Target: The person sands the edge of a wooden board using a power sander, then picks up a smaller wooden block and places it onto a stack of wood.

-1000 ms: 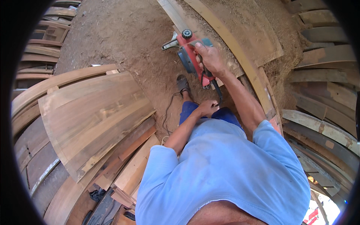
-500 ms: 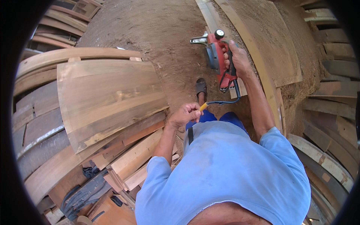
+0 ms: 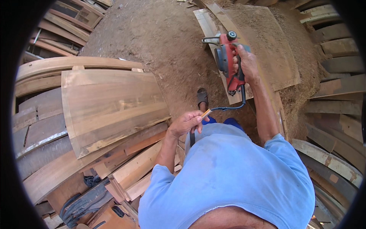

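Observation:
My right hand (image 3: pixel 248 63) is wrapped round the black rear handle of a red electric hand planer (image 3: pixel 230 57), which has a black front knob. The planer is over the narrow boards (image 3: pixel 207 24) on the right; whether it touches them I cannot tell. From its rear a dark power cord (image 3: pixel 232 108) curves across to my left hand (image 3: pixel 187 123). The left fingers are pinched where the cord meets a short yellow, stick-like piece (image 3: pixel 206 113). Whether that piece is part of the cord or separate I cannot tell.
A wide wooden panel (image 3: pixel 116 107) lies on stacked planks to my left. Offcuts (image 3: pixel 139 164) pile up below it. A large flat sheet (image 3: pixel 263 42) is beyond the planer on the dirt ground (image 3: pixel 164 38). More planks (image 3: pixel 339 101) line the right side.
The planer has moved slightly right, over the narrow boards. My left hand still pinches at the cord's yellow piece. The whole view has shifted a little.

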Motion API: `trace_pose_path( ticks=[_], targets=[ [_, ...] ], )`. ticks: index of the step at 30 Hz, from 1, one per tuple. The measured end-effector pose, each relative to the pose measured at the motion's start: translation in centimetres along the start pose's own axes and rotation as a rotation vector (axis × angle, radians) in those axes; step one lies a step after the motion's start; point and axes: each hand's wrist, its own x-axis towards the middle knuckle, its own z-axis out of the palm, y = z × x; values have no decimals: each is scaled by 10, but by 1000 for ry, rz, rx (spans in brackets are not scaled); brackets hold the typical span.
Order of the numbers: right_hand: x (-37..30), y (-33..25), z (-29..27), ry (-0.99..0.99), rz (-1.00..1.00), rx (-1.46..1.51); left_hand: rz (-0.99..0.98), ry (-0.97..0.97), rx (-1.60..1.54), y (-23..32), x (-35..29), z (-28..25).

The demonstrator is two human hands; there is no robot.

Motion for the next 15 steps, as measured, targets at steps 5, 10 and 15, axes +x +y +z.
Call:
trace_pose_path(
  ticks=[5,10,15],
  targets=[
    [-2,4,-21,71,8,16,152,21,222,-4,17,5],
    [-7,4,-25,92,33,12,205,46,325,-10,29,7],
    [-4,4,-36,117,66,-20,60,4,204,2,39,7]
  ],
)
